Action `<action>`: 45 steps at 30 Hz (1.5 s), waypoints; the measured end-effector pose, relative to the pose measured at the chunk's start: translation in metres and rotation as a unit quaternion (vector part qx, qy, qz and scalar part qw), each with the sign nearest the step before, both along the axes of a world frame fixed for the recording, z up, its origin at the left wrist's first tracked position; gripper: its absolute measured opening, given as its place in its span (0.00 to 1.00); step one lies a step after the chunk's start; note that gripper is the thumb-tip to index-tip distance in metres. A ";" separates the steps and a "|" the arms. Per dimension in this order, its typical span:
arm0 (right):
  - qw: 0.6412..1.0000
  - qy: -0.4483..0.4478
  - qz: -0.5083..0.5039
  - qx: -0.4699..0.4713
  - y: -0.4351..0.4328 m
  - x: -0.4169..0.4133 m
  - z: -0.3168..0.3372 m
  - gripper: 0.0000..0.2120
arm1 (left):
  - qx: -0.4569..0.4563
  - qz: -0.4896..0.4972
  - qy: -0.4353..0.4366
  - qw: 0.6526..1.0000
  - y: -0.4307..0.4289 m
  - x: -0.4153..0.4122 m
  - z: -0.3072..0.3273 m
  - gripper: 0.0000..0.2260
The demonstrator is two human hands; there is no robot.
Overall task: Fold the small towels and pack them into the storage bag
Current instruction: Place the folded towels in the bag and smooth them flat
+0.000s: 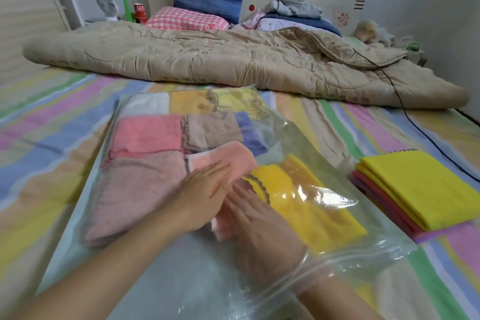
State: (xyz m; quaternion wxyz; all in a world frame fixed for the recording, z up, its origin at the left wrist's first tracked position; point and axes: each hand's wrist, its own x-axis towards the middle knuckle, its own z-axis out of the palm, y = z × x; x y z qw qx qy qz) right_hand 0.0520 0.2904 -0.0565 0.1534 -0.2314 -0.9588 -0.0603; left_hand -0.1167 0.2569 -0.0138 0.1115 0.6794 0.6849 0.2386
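So the peach towel [228, 158] sits right under both hands, just below the middle of the frame. Its long axis runs from near the person up and away, slightly toward the right. It's in the gap between a dusty-pink towel [135, 189] on the left and a yellow towel [306, 205] on the right, touching both as far as I can see.

The left hand [205, 195] lies flat on it with the fingers straight and together, a spread grip that's pressing, not pinching. The right hand [259, 223] is the same, flat and pressing, and it's clearly inside the clear storage bag [181, 280]: the plastic drapes over the wrist at the mouth, lower right. Can't tell if the left hand is under the plastic or on top of it.

The bag is pretty full. There's a pink towel [148, 135], a beige one [213, 127] and a blue one [249, 132] in the middle row, with white, orange and yellow ones along the far edge.

Still outside is a folded stack [415, 184] on the bed at the right edge, yellow on top. It's nearer the right hand, so I'd guess that one reaches for it next.
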 end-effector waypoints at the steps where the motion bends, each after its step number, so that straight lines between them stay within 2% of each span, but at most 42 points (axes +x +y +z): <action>1: 0.999 -0.051 -0.004 -0.005 -0.002 -0.006 -0.004 0.29 | 0.002 0.004 0.000 1.000 -0.003 -0.001 0.001 0.29; 3: 0.991 -0.113 -0.063 -0.024 -0.004 -0.015 -0.004 0.31 | 0.007 0.024 0.016 1.000 -0.011 -0.008 0.004 0.29; 5: 0.983 -0.139 -0.119 -0.029 -0.003 -0.025 0.001 0.31 | 0.025 0.063 0.043 0.997 -0.019 -0.022 0.009 0.27; 9: 0.975 -0.104 -0.184 -0.063 -0.003 -0.050 0.008 0.28 | 0.026 0.155 0.073 0.985 -0.032 -0.055 0.024 0.24; 14: 0.977 -0.011 -0.183 -0.105 -0.030 -0.067 0.022 0.22 | -0.066 0.167 0.089 0.980 -0.042 -0.071 0.022 0.23; 19: 0.962 -0.079 -0.198 -0.171 -0.049 -0.077 0.017 0.31 | -0.071 0.151 0.060 0.984 -0.045 -0.074 0.021 0.23; 21: 0.967 -0.030 -0.142 -0.210 -0.049 -0.077 0.028 0.35 | -0.039 0.162 0.009 0.986 -0.047 -0.077 0.023 0.21; 23: 0.962 0.065 -0.072 -0.255 -0.044 -0.079 0.049 0.33 | 0.002 0.191 -0.025 0.981 -0.052 -0.083 0.027 0.18; 25: 0.965 0.122 -0.047 -0.228 -0.040 -0.088 0.065 0.28 | 0.011 0.199 -0.022 0.980 -0.057 -0.090 0.029 0.18; 28: 0.981 0.065 -0.022 -0.182 -0.027 -0.119 0.055 0.26 | -0.049 0.154 0.016 0.987 -0.061 -0.092 0.025 0.22; 30: 0.973 -0.002 -0.095 -0.209 -0.017 -0.135 0.038 0.38 | -0.099 0.140 0.050 0.984 -0.063 -0.092 0.018 0.23; 32: 0.961 -0.051 -0.124 -0.244 -0.011 -0.142 0.020 0.38 | -0.119 0.138 0.065 0.981 -0.063 -0.092 0.013 0.23; 33: 0.963 -0.056 -0.111 -0.241 -0.010 -0.146 0.015 0.36 | -0.120 0.137 0.061 0.981 -0.064 -0.091 0.012 0.23; 35: 0.964 -0.022 -0.082 -0.250 -0.017 -0.151 0.016 0.40 | -0.108 0.133 0.047 0.984 -0.063 -0.094 0.012 0.28; 37: 0.973 -0.030 -0.061 -0.223 -0.022 -0.161 0.013 0.41 | -0.087 0.128 0.051 0.987 -0.062 -0.097 0.009 0.33; 39: 0.974 -0.037 -0.057 -0.216 -0.027 -0.166 0.011 0.41 | -0.082 0.125 0.064 0.987 -0.062 -0.100 0.005 0.33; 43: 0.941 0.103 -0.080 -0.312 -0.023 -0.153 0.016 0.32 | -0.112 0.135 0.086 0.981 -0.064 -0.095 -0.001 0.31; 45: 0.906 0.207 -0.078 -0.360 -0.022 -0.138 0.024 0.31 | -0.132 0.143 0.097 0.976 -0.064 -0.092 -0.002 0.30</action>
